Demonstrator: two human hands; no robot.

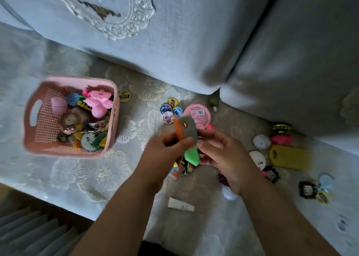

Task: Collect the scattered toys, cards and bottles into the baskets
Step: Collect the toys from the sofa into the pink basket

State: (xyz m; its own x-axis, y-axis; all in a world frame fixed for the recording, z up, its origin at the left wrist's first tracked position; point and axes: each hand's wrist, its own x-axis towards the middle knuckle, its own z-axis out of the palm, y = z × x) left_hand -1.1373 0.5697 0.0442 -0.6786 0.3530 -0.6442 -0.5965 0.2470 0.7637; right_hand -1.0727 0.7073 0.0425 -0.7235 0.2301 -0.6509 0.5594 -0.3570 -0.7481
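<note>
Pink basket (48,131) on carpet (116,168) already about half full with toys. Left hand (165,149) and right hand (219,151) both pinch foam toy pieces (187,133), not yet deposited. Round cards (171,108), white tube (180,204), yellow piece (289,157) remain scattered; maybe half left.

A single head-worn wide-angle view looks steeply down from above at the carpet (108,170), close over both forearms, which enter from the bottom edge. The sofa (194,42) fills the top of the frame; the basket (37,137) sits at left.
</note>
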